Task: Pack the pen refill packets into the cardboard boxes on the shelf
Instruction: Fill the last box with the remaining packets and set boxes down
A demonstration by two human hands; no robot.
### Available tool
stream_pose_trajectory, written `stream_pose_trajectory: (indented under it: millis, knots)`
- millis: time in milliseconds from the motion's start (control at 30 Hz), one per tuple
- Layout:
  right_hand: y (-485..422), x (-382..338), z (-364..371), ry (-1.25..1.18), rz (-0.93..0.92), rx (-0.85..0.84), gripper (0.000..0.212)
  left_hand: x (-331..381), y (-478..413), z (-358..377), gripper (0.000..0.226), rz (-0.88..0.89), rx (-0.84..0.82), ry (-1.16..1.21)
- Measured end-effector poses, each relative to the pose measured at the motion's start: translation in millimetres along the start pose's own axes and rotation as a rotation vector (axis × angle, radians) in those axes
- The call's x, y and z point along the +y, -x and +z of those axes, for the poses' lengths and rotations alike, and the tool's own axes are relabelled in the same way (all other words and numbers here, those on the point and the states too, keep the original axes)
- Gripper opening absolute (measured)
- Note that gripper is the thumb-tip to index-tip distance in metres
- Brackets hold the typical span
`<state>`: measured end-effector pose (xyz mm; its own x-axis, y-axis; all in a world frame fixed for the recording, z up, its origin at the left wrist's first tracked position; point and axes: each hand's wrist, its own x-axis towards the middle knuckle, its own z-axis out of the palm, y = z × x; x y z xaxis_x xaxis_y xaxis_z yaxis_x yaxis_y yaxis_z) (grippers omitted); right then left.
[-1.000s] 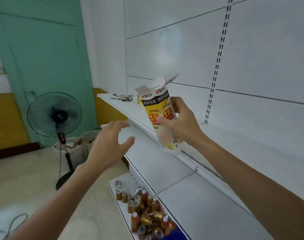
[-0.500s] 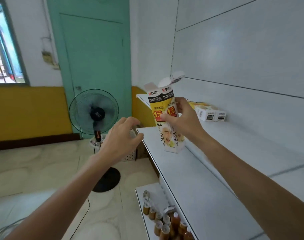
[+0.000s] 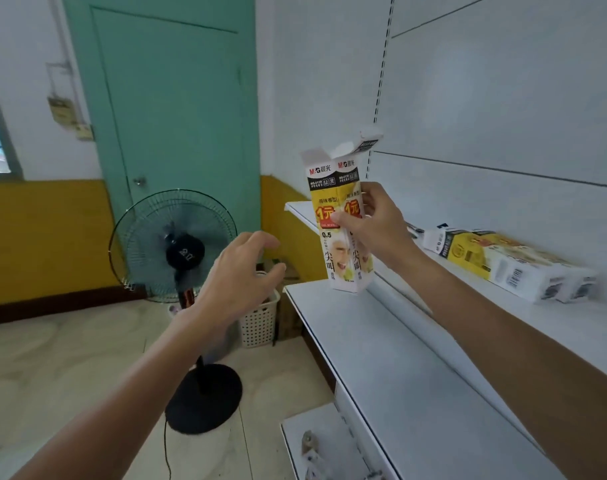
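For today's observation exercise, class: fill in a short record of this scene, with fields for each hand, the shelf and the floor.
right hand: grips the cardboard box upright, top flaps open
left hand: holds nothing, fingers loosely curled, apart from the box
upper shelf: other boxes lying on their sides
floor: standing fan, white basket

Tall yellow-and-white cardboard box [image 3: 331, 261]: "M&G 晨光" at 12 o'clock end, "1元" on red beneath, "0.5" mid-face, "尖叫" toward 6 o'clock. Flat yellow-and-white boxes [image 3: 503, 263] at 3 o'clock: print illegible.
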<state>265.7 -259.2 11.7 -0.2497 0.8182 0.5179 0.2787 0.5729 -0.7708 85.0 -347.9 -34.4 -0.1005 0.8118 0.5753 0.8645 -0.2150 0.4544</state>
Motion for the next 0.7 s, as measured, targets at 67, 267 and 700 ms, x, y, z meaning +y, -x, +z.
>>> stream_pose_trajectory:
  millis: [67, 267, 700]
  knots:
    - [-31, 10, 11, 0.007, 0.025, 0.033, 0.038, -23, -31, 3, 0.035, 0.024, -0.018, 0.012]
    - [-98, 38, 16, 0.029, 0.077, 0.174, 0.041, -70, -122, 31, 0.033, 0.099, -0.045, 0.088]
    - [-184, 104, -68, -0.030, 0.166, 0.198, 0.044, -39, -278, 164, 0.031, 0.360, -0.218, 0.449]
